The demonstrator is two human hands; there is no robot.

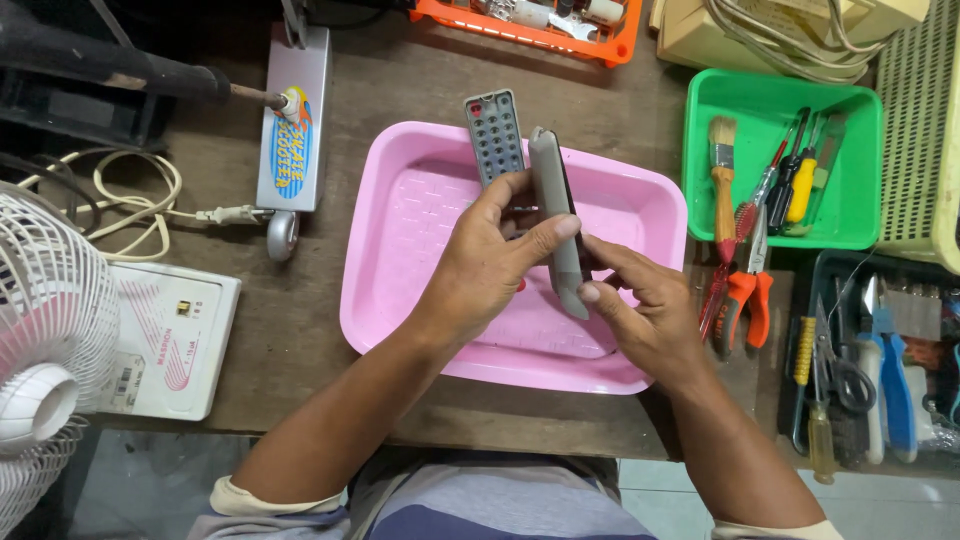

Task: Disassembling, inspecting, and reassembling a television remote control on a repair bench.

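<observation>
A worn brown table [400,90] fills my view, crowded with gear. Over the pink tray [420,290] my left hand [490,265] grips the grey remote shell [557,215], my right hand [645,310] pinching its lower end. The two halves look already split: the button panel [495,135] sits beside it, partly under my fingers. Reassembly or cleaning seems left. The green tool bin [860,170], pliers [745,290] and fan [50,330] crowd the edges.
</observation>
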